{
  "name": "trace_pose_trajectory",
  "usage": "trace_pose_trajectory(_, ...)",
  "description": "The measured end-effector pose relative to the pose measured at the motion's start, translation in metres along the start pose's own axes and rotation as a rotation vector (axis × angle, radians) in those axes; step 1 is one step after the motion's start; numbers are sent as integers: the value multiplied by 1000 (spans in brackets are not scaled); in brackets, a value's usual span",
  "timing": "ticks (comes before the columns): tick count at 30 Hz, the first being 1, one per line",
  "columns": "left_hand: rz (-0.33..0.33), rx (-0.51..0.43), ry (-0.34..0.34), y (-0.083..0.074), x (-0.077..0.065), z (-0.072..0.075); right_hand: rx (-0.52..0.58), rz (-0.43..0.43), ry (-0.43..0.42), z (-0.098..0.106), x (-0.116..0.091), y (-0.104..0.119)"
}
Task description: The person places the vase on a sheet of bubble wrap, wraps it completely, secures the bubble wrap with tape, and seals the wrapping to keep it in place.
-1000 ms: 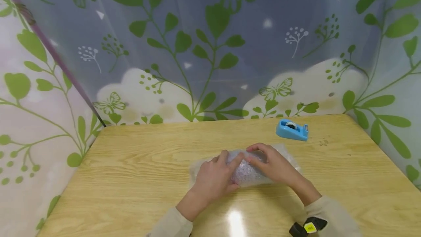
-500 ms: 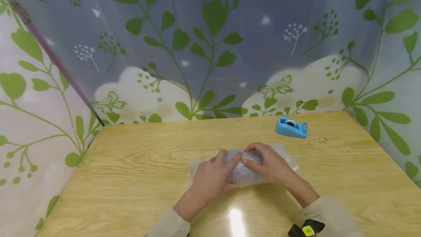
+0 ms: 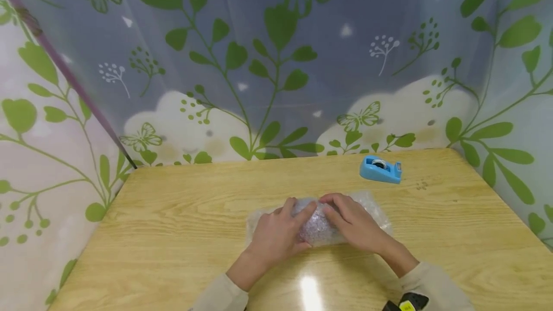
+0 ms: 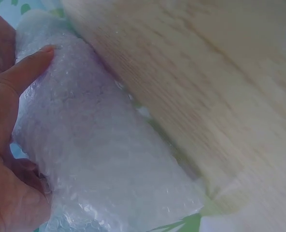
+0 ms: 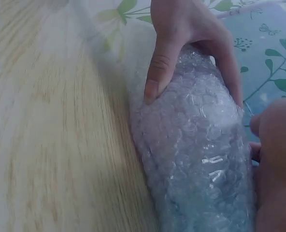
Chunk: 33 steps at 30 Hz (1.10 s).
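Observation:
A bubble-wrapped bundle (image 3: 317, 228) lies lengthwise across the table, with a faint purplish thing showing through the clear wrap. My left hand (image 3: 276, 232) grips its left part; in the right wrist view that hand's thumb (image 5: 155, 87) is on the near side and its fingers reach over the far side. On the right part, my right hand (image 3: 356, 224) has its thumb and fingers bent at the top and far side of the bubble wrap (image 5: 196, 130). Its fingertips are partly hidden. Flat wrap ends stick out beyond both hands.
A blue tape dispenser (image 3: 380, 170) with a roll in it stands at the back right of the wooden table (image 3: 181, 205). Behind and at both sides hangs a curtain (image 3: 328, 61) printed with leaves and butterflies.
My right hand's fingers have lowered slightly onto the wrap, and the gap between thumb and forefinger has narrowed. My left hand and the bundle stay almost in place.

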<state>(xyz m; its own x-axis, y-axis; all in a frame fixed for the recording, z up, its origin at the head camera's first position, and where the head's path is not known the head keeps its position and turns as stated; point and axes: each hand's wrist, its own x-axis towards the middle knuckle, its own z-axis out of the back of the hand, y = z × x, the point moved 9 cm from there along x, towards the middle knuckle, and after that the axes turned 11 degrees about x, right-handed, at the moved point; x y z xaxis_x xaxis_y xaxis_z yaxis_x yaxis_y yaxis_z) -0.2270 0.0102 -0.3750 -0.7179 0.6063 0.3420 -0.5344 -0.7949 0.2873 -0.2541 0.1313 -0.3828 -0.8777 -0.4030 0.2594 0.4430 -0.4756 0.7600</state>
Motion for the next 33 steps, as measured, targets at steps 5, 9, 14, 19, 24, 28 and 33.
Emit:
trace_pose_trajectory(5, -1, 8, 12, -1, 0, -1, -37, -20, -47, -1, 0, 0)
trace_pose_trajectory(9, 0, 4, -4, 0, -1, -1, -78, 36, -68, 0, -2, 5)
trace_pose_trajectory(14, -3, -10, -9, 0, -2, -1, -16, -16, -86, 1, -3, -2)
trace_pose_trajectory(19, 6, -10, 6, 1, -3, -3, -26, -52, -87, 0, -2, -6)
trace_pose_trajectory(24, 11, 1, -11, 3, -6, -2, 33, -41, -105, 2, -3, -4)
trace_pose_trajectory(28, 16, 12, -24, 4, -7, -2, 150, -56, -154, 7, -2, -6)
trace_pose_trajectory(33, 15, -1, -30, 3, -9, -2, 199, -49, -211, 10, -1, -8)
